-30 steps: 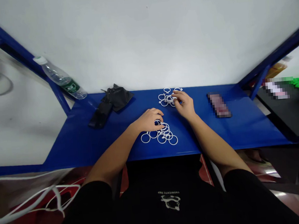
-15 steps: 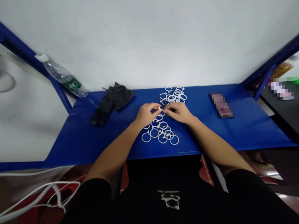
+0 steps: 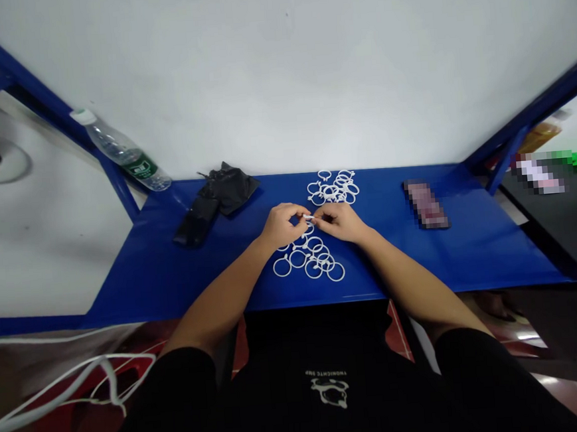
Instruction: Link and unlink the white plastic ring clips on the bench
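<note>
Between my two hands a small white plastic ring [image 3: 308, 217] is pinched, mostly covered by the fingers. My left hand [image 3: 283, 226] closes its thumb and fingers on one end of it. On the other end, my right hand [image 3: 339, 221] grips with bent fingers. Several white rings with small tabs [image 3: 314, 268] lie loosely overlapped below the hands, near the front of the blue table [image 3: 422, 259]. Beyond the hands sits a second heap of such rings [image 3: 334, 189].
A plastic bottle [image 3: 139, 168] leans at the back left. Beside it lie a black pouch [image 3: 231, 186] and a dark flat case [image 3: 196, 220]. On the right rests a blurred-out phone [image 3: 426, 204]. Blue frame posts [image 3: 508, 155] and a white wall bound the table.
The fingers have drawn slightly closer together, and the white piece between them now lies flatter. The loose rings on the table look unmoved.
</note>
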{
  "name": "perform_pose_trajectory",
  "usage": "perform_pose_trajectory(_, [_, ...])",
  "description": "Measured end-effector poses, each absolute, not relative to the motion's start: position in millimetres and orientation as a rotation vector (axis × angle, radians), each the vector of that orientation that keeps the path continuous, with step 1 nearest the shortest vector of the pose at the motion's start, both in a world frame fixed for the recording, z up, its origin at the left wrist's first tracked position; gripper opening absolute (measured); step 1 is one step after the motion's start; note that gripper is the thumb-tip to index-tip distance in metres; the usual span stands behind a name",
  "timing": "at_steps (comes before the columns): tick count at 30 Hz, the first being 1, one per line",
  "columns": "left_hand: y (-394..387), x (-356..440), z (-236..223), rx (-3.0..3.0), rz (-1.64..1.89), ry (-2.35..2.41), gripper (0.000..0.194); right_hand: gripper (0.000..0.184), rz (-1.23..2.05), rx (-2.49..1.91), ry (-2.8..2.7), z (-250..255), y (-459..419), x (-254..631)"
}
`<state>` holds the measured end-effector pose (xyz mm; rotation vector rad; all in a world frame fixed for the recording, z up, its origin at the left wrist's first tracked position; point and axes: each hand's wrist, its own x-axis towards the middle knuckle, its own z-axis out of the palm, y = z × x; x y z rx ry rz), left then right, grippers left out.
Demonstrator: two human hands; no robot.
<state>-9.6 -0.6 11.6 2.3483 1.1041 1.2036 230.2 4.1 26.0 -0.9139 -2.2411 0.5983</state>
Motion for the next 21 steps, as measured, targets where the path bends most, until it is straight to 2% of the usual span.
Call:
perform_pose_trajectory(4, [0.1,-8.9,10.5,2.350,1.201,1.055,0.012,0.031,0.617,-0.880,-2.272,24.6,2.1,226.8])
perform_pose_trajectory(8, [0.4,-6.1,9.8,2.336,1.199,1.044,0.023,0.028,0.574,-0.856,-2.293,24.2,2.2,226.8])
perform_pose_trajectory(13, [1.1,-8.4,15.0,2.345,1.234,1.073,0.045,0.026,0.219,-1.035,-2.192,26.1,12.4,246.1])
perform_pose_trajectory(14, [1.9,-10.3,15.8,2.374,1.156,1.082,0.044,0.026,0.141,-1.094,-2.155,26.4,15.8,252.0])
perform_pose_trajectory(17, [4.6,-16.2,15.3,2.483,0.804,1.042,0.024,0.027,0.035,-1.228,-2.048,27.4,23.7,265.5])
perform_pose_trajectory(21, [5.5,-18.3,10.1,2.496,0.548,1.022,0.013,0.021,0.214,-1.133,-2.116,31.0,19.4,260.5])
